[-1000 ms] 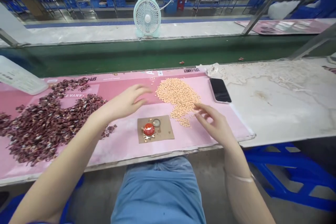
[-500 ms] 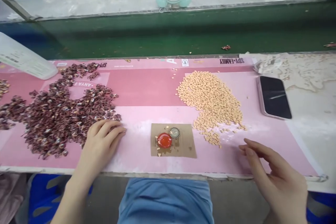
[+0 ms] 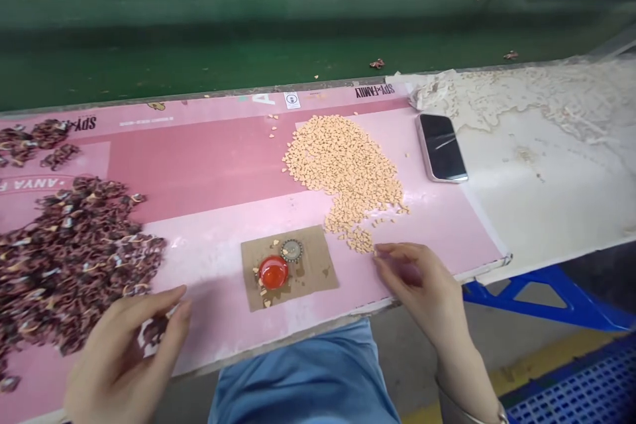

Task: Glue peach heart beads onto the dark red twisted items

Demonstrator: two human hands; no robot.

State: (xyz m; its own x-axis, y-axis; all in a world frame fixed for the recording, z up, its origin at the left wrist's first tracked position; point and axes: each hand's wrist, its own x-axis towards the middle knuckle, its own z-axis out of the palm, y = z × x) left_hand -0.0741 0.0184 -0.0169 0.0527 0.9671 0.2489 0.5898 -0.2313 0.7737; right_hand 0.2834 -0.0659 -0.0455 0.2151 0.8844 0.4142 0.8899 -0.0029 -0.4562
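Peach-coloured flakes [image 3: 342,172] lie just beyond our right hand [image 3: 415,285], its fingers slightly apart, while our left hand [image 3: 124,358], also open, hovers over maroon scraps [image 3: 64,265] at lower left.

Peach flakes [image 3: 342,172] right of the cardboard square [image 3: 288,266], my right hand [image 3: 417,285] at their edge (fingers curled); maroon scraps [image 3: 74,258] left, by my left hand [image 3: 124,351].

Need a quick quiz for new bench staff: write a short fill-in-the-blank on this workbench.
The phone lies to the ____ of the pale orange pile, whose near edge is by the right hand.
The red dome sits on a brown piece of card beside a ribbed metal ____.
The pile nearest the left hand is ____ in colour.

Missing words: right; bottle cap; maroon.
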